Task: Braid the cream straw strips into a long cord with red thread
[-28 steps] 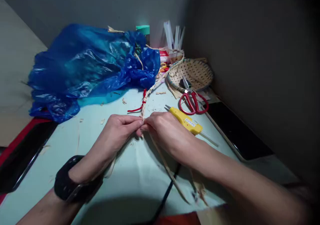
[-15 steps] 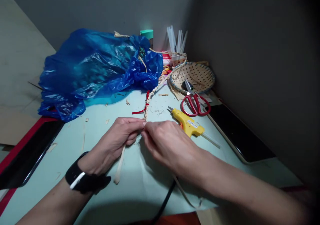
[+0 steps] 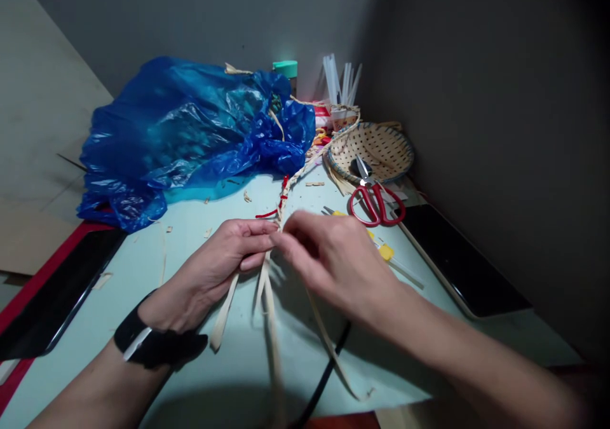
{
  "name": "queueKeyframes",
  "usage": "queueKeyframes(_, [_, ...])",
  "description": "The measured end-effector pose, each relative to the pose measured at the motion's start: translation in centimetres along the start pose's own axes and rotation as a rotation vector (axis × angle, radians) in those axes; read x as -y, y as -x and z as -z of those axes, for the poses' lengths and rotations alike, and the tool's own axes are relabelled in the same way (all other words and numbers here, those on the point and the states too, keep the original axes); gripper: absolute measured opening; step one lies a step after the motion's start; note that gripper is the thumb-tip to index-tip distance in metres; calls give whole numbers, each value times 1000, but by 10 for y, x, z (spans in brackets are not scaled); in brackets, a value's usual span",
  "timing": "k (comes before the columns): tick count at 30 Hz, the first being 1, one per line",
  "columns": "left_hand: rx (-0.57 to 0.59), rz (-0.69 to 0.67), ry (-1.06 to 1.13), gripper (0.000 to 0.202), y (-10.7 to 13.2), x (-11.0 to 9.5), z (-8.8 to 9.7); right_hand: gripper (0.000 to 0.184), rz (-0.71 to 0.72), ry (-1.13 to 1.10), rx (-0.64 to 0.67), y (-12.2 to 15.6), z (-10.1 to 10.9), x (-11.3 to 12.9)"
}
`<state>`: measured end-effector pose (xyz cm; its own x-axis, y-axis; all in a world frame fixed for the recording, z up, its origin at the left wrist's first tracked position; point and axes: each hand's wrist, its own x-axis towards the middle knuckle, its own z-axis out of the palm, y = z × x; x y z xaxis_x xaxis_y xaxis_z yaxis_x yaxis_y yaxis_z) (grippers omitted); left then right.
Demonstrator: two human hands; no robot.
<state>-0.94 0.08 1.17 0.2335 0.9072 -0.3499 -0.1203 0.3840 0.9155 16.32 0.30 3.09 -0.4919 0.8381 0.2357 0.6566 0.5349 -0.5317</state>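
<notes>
A pale braided cord of flat plant-fibre strips runs from beside the blue bag down to my hands. Near its lower end a red fuzzy wire is wound on it. My left hand pinches the braid's working end between thumb and fingers. Close against it, my right hand is closed with thumb and fingertips at the strips. Loose strips hang below the hands, one to the left under my left hand and one curving down beneath my right hand. The exact crossing point is hidden by my fingers.
Behind lies a blue plastic bag. To the right are red-handled scissors, a yellow glue gun partly behind my hand, a woven basket and a dark-screened phone. A dark device lies at left; a black cable runs in front.
My right hand has lifted and turned slightly, now covering much of the glue gun. More loose strips show hanging between my hands. The view has shifted slightly.
</notes>
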Motion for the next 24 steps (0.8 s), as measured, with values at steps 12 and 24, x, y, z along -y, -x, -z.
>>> queueKeyframes(12, [59,-29,2,30,5,-5,-6,6,-187,-990,362,-18,-13,-20])
queueKeyframes(24, [-43,-4,-232,22,10,-7,-7,25,-99,-575,334,-20,-5,-32])
